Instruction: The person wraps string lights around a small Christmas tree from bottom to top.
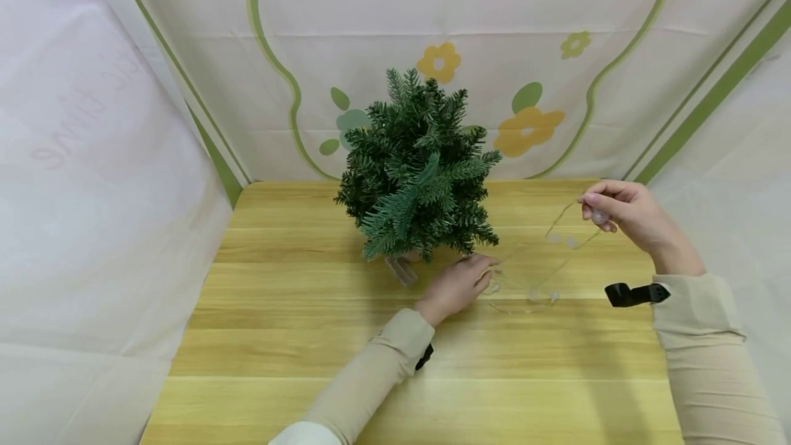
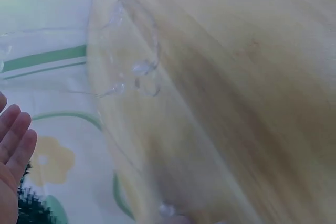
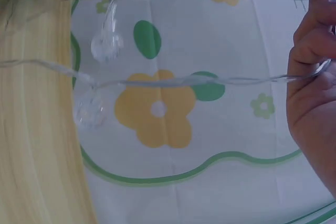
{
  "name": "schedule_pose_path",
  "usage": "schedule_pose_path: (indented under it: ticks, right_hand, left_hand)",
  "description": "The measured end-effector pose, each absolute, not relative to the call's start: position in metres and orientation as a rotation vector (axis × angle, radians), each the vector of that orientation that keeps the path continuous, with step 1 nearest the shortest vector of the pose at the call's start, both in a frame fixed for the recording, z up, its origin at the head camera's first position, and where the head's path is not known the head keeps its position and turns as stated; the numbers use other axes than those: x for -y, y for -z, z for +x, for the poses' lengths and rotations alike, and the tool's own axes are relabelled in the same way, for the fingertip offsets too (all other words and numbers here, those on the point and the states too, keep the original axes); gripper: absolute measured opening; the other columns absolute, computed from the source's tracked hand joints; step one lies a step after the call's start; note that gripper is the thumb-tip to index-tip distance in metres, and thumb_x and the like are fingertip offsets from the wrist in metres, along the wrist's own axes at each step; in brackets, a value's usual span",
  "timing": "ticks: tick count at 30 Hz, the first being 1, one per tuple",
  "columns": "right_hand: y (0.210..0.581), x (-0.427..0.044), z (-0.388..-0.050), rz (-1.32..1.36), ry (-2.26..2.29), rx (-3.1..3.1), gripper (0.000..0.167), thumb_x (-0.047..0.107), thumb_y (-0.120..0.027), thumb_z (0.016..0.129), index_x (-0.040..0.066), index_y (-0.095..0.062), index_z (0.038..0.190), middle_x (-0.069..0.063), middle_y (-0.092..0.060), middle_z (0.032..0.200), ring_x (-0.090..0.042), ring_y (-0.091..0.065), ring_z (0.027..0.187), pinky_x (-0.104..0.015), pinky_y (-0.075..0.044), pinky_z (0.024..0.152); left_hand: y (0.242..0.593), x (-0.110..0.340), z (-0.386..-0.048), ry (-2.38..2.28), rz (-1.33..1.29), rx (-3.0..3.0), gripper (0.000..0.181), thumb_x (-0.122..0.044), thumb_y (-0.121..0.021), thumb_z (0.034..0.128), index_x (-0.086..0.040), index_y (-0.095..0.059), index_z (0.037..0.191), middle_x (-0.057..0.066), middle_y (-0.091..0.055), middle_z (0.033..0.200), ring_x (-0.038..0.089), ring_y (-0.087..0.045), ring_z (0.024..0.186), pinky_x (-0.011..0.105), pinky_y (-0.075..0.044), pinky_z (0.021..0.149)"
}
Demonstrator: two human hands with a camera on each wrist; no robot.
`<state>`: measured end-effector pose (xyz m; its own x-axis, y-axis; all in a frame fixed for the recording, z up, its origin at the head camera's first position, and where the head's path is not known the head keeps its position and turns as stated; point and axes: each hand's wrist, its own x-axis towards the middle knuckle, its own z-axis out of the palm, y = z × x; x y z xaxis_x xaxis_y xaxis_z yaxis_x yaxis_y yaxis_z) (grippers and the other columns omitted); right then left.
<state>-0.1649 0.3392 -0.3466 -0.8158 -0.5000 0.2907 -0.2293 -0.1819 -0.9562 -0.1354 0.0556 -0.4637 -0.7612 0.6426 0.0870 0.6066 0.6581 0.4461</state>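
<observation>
Raised at the right, my right hand (image 1: pixel 618 215) pinches a thin string of lights (image 1: pixel 559 270). Its clear round bulbs (image 3: pixel 90 111) hang from the wire in the right wrist view. Part of the string lies on the table, close to my left hand (image 1: pixel 456 287). That hand reaches low in front of a small green artificial Christmas tree (image 1: pixel 423 170). In the left wrist view its fingers (image 2: pixel 21 148) look nearly straight; whether they touch the wire, I cannot tell. A small clear rectangular case (image 1: pixel 402 271) sits at the tree's foot, which the branches mostly hide.
The tree stands toward the back of a wooden table (image 1: pixel 259 335). Behind it hangs a pale cloth (image 1: pixel 482 5) printed with flowers and green lines. More cloth closes in the left and right sides.
</observation>
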Motion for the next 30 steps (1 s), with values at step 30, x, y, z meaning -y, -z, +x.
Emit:
schedule_pose_path:
  ticks: [30]
  right_hand:
    - [0.313, -0.318, -0.156, -0.989, 1.932, -1.932, 0.039, -0.012, -0.038, 0.096, 0.006, -0.071, 0.105, 0.004, -0.075, 0.089, -0.017, -0.024, 0.040, -0.028, -0.018, 0.033]
  left_hand:
    - [0.341, -0.081, -0.129, -1.335, 1.099, -2.628, 0.036, -0.015, -0.045, 0.1019, -0.007, -0.048, 0.137, 0.007, -0.058, 0.131, 0.012, -0.058, 0.118, 0.005, -0.044, 0.092]
